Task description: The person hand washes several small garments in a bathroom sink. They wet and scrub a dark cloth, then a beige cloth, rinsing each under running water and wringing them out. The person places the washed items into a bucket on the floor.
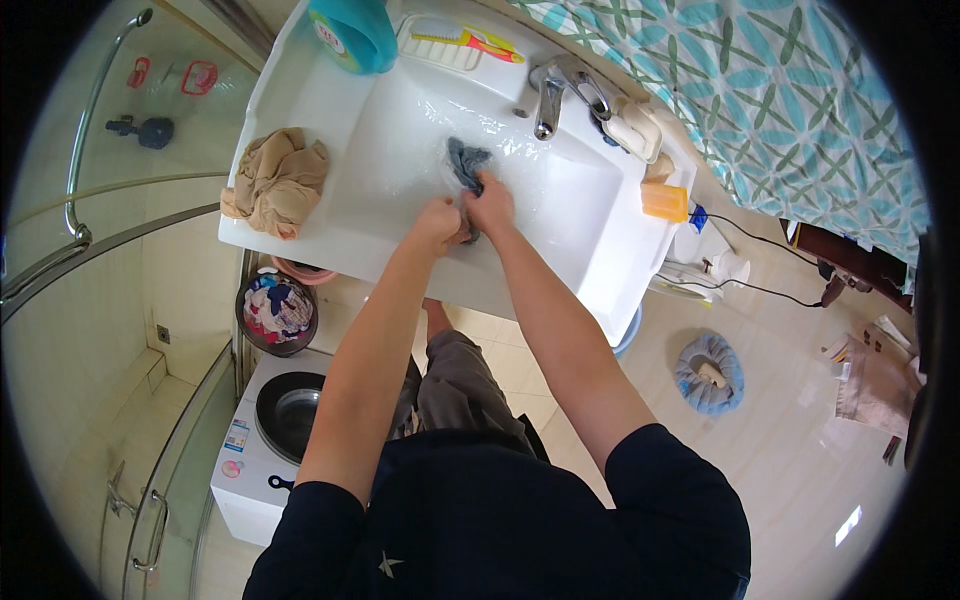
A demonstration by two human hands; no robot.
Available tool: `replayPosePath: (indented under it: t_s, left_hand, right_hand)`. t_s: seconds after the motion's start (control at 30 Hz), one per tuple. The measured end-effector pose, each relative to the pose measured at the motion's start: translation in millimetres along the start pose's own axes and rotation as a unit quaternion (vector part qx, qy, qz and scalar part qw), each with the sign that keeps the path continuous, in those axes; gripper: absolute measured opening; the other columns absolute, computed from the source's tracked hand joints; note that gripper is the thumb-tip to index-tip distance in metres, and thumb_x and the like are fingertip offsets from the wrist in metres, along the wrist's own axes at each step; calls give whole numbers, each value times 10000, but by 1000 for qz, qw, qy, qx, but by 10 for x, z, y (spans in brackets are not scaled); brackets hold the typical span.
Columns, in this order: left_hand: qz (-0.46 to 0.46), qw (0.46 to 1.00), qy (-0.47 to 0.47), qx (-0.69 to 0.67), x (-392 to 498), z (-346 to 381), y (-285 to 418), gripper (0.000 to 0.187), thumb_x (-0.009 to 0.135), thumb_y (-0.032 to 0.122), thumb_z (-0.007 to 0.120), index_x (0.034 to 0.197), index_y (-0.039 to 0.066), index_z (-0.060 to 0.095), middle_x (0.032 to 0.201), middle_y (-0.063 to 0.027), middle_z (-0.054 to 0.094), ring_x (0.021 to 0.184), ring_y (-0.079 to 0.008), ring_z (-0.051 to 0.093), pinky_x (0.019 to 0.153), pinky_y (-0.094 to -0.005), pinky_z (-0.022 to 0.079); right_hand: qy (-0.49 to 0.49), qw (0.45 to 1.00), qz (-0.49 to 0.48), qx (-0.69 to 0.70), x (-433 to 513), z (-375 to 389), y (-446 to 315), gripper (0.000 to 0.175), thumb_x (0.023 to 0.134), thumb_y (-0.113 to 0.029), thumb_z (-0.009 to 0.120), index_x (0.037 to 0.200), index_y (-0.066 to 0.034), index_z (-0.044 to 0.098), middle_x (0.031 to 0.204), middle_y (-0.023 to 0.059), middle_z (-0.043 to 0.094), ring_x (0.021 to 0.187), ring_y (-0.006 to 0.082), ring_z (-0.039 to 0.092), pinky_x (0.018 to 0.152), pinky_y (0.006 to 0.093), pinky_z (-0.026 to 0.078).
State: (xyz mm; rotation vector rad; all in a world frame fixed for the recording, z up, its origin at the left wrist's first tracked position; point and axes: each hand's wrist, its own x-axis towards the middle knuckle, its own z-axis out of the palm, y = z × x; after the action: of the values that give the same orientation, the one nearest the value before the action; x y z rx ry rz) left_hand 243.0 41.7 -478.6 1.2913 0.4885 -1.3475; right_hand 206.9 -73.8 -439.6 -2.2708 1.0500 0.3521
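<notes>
Both my hands are close together inside a white sink basin [375, 172]. A wet, dark grey-blue cloth [468, 159] is gripped in my right hand [491, 204], its loose end hanging forward over the wet basin floor. My left hand [441, 223] is closed in a fist around the near part of the same cloth, which shows a little below the fingers. Most of the cloth is hidden by my hands. A chrome faucet [550, 105] stands at the back of the basin, beyond my right hand. On the left ledge lies a crumpled beige garment [281, 180].
A turquoise detergent bottle [360, 34] and a brush [469, 41] sit on the back ledge. Soap in a dish [636, 129] and an orange container [664, 202] are at the right. A laundry basket [277, 313] stands below left, near a white washing machine [251, 457].
</notes>
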Motion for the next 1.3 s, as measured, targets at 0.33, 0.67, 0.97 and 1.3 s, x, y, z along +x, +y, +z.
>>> replayPosePath:
  t_s: [0.33,0.67,0.97,1.3]
  left_hand:
    - [13,982,155,-109,-136,-87,166,596,956,186,484,1533,224,341,1219,-66,567,980,-251,567,858,-496,465]
    - [22,967,85,-238,91,36,212,469,945,373,597,1314,89,546,1156,-103,597,895,-249,595,717,-454,498]
    - [133,974,95,-156,-246,144,369,310,942,385,642,934,76,633,832,-27,563,729,-150,529,643,-334,445]
    - [253,963,89,6,-345,299,447,546,954,478,614,1011,-58,697,891,-146,673,789,-280,640,738,-418,514]
  right_hand:
    - [148,988,42,-32,-156,-43,156,486,806,-68,657,1270,-104,517,1245,228,520,1116,433,566,942,494,498]
    - [-55,911,70,402,-166,54,-74,488,885,-105,646,1353,-108,508,1211,173,615,1005,272,649,848,401,528]
    - [-34,957,47,286,-434,-348,-587,298,961,-292,651,944,5,652,830,93,670,826,183,617,741,336,493]
    - [43,861,186,471,-265,-450,-583,512,973,-440,616,779,34,616,821,161,684,790,241,632,730,387,502]
